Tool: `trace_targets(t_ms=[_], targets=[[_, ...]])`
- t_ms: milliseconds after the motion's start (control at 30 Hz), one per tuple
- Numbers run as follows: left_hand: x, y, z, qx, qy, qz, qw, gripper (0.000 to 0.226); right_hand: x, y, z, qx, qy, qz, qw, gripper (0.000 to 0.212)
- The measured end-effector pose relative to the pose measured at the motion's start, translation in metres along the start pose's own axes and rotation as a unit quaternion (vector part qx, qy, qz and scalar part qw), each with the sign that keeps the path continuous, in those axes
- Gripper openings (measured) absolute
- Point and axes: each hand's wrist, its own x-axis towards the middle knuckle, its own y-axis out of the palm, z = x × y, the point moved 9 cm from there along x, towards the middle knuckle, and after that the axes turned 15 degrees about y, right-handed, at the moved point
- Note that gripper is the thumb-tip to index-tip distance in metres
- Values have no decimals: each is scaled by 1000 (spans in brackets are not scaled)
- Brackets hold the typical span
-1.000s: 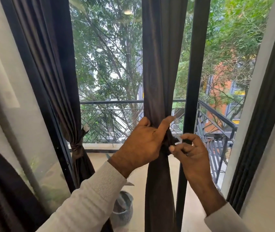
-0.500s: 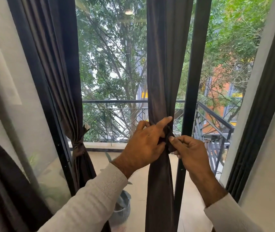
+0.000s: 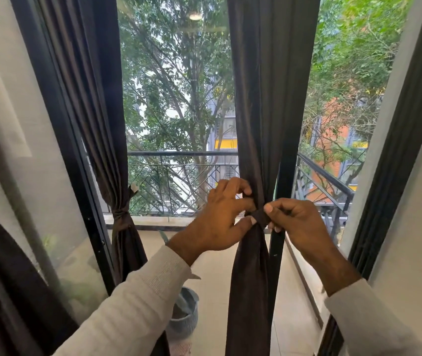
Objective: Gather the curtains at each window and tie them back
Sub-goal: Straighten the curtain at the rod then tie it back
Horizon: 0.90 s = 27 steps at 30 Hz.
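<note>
Head view: my right hand (image 3: pixel 299 222) pinches the tie (image 3: pixel 260 218) between thumb and fingers, and my left hand (image 3: pixel 220 217) curls round the gathered curtain (image 3: pixel 261 111) and pinches the same tie from the left. This curtain hangs at centre, cinched at hand height beside a black frame post (image 3: pixel 285 160). To the left, another curtain (image 3: pixel 94 98) is already tied. Beyond the glass, a railing (image 3: pixel 179 154); below, a grey pot (image 3: pixel 185 314).

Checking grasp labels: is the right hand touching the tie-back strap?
Touching. The head view shows the right hand pinching the tie-back strap between thumb and fingers at the centre curtain.
</note>
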Motion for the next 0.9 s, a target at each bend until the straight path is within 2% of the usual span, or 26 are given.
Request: trace_targets(t_ms=[100, 200, 367, 533, 633, 800, 900], targets=[[-1, 10, 7, -85, -37, 53, 994, 34, 7, 4, -5, 61, 49, 23, 997, 21], [2, 2, 4, -60, -44, 25, 997, 28, 8, 13, -11, 122, 115, 66, 984, 26], [6, -14, -4, 14, -8, -11, 1000, 24, 10, 14, -12, 158, 181, 87, 967, 26], [9, -23, -17, 140, 41, -9, 989, 28, 11, 12, -9, 148, 198, 106, 963, 25], [8, -29, -27, 149, 43, -41, 987, 24, 11, 13, -11, 163, 204, 122, 958, 24], [6, -26, -25, 167, 50, -50, 983, 22, 10, 10, -15, 178, 214, 148, 949, 21], [6, -29, -29, 204, 76, -65, 974, 10, 5, 7, -15, 172, 223, 153, 947, 18]])
